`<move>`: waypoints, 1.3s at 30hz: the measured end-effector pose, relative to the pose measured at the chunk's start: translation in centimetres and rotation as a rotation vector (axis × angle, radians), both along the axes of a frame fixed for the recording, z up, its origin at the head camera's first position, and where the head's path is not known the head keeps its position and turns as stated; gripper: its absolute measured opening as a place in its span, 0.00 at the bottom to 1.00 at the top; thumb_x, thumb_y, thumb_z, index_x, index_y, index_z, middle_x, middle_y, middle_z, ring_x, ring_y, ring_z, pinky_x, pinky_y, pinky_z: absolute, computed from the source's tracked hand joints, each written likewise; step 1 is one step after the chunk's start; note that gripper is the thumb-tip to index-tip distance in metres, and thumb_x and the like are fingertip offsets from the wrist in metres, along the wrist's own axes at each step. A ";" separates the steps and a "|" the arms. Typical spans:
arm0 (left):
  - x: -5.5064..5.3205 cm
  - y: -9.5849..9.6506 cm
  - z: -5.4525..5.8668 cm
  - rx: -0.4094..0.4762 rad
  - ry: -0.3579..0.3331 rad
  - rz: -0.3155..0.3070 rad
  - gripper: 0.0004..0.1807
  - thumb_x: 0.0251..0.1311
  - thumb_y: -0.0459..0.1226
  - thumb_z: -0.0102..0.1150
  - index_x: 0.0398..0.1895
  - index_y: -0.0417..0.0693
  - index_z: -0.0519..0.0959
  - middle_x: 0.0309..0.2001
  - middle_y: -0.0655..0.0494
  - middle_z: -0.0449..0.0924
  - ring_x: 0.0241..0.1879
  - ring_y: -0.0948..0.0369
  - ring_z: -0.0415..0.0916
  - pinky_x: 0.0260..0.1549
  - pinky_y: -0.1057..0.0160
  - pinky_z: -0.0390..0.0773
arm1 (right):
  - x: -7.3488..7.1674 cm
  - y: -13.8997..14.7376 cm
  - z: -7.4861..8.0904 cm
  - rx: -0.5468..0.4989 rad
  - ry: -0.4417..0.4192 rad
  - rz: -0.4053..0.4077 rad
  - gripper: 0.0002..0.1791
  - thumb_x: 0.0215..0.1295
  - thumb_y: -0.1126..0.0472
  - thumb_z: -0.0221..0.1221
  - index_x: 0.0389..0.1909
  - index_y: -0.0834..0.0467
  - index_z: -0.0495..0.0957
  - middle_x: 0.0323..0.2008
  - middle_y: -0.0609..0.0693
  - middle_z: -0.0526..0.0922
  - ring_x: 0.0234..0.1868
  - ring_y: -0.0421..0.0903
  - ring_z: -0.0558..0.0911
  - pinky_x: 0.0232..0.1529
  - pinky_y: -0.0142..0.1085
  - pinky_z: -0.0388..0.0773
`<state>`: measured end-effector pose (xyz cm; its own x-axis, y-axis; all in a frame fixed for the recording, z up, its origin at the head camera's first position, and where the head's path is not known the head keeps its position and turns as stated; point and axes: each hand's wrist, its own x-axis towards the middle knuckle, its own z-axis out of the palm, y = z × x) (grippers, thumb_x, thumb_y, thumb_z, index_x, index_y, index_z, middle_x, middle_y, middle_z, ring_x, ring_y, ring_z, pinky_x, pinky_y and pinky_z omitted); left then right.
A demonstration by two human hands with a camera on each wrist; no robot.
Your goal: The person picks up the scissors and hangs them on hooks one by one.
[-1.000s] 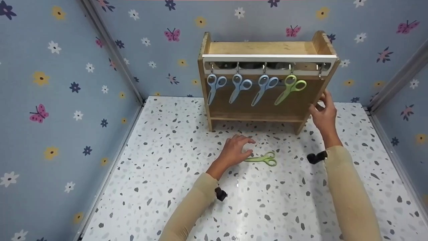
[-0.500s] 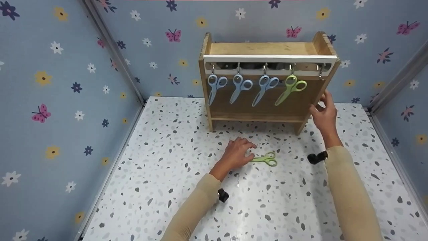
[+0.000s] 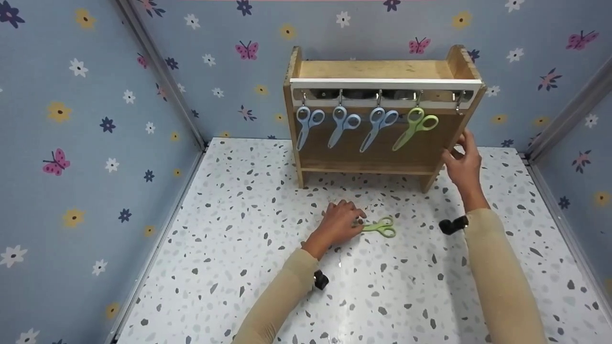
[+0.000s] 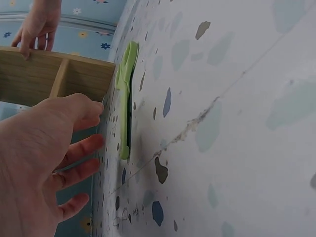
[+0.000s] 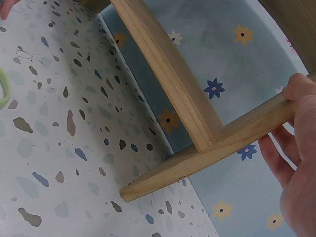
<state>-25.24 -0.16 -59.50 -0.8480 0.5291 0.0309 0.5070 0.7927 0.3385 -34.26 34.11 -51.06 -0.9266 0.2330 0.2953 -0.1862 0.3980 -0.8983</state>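
Green scissors (image 3: 382,227) lie flat on the speckled table, handle loops to the right. My left hand (image 3: 339,223) hovers low over their blade end, hiding that part in the head view. In the left wrist view its fingers are loosely bent, and a gap separates them from the scissors (image 4: 125,103). My right hand (image 3: 464,167) grips the right side panel of a wooden rack (image 3: 373,69), thumb on one face and fingers on the other. From the rack's hooks hang three blue scissors (image 3: 377,126) and one green pair (image 3: 415,126); the rightmost hook (image 3: 459,102) bears nothing.
Thin wire-like loops (image 5: 23,54) lie on the table (image 3: 239,229) near the left hand, too small to identify surely. Flower-patterned walls (image 3: 215,71) enclose the back and both sides. The rack stands near the back wall.
My left hand has shifted slightly right and nearer to me, over the blade end of the green scissors, which stay in place. The right hand and the rack have not moved.
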 end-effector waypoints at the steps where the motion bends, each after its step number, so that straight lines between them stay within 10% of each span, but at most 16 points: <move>1: 0.0 0.0 0.0 -0.001 -0.001 0.000 0.16 0.80 0.46 0.64 0.64 0.62 0.90 0.60 0.57 0.88 0.61 0.55 0.82 0.67 0.43 0.77 | 0.0 0.0 0.0 0.001 0.006 0.002 0.42 0.79 0.68 0.55 0.90 0.41 0.61 0.79 0.58 0.75 0.81 0.54 0.75 0.84 0.55 0.73; 13: -0.3 -0.1 -1.1 -0.006 0.006 -0.007 0.15 0.77 0.44 0.65 0.60 0.59 0.92 0.54 0.55 0.90 0.54 0.54 0.83 0.58 0.41 0.78 | 0.4 -0.1 0.2 0.010 0.020 0.010 0.42 0.79 0.67 0.56 0.89 0.37 0.63 0.78 0.58 0.76 0.81 0.55 0.75 0.83 0.57 0.74; 24: -2.4 -0.3 -5.6 0.108 -0.004 -0.035 0.12 0.76 0.47 0.66 0.55 0.62 0.94 0.51 0.56 0.89 0.52 0.52 0.82 0.61 0.41 0.77 | 0.3 -0.2 0.2 -0.002 0.021 0.014 0.42 0.78 0.68 0.56 0.88 0.37 0.63 0.77 0.56 0.77 0.79 0.50 0.76 0.83 0.55 0.74; 28: -1.6 -0.1 -3.7 0.062 -0.011 -0.034 0.11 0.77 0.45 0.66 0.54 0.59 0.94 0.51 0.55 0.90 0.53 0.52 0.83 0.59 0.40 0.78 | 0.3 -0.1 0.1 0.001 0.015 0.009 0.42 0.78 0.68 0.57 0.88 0.37 0.63 0.77 0.56 0.77 0.80 0.51 0.76 0.83 0.55 0.74; 35: -2.8 0.0 -6.3 0.040 0.046 -0.042 0.11 0.75 0.46 0.64 0.52 0.66 0.93 0.48 0.62 0.88 0.49 0.58 0.81 0.55 0.45 0.77 | 0.3 0.0 0.0 0.006 0.020 0.007 0.42 0.80 0.69 0.55 0.90 0.41 0.62 0.76 0.58 0.77 0.79 0.56 0.78 0.82 0.56 0.75; 39: -1.8 0.1 -4.0 0.000 0.022 -0.032 0.11 0.73 0.43 0.65 0.52 0.64 0.92 0.47 0.61 0.88 0.49 0.58 0.79 0.56 0.47 0.76 | 0.1 -0.1 -0.1 0.002 0.012 0.002 0.42 0.80 0.70 0.54 0.90 0.41 0.61 0.77 0.58 0.76 0.80 0.56 0.76 0.83 0.56 0.74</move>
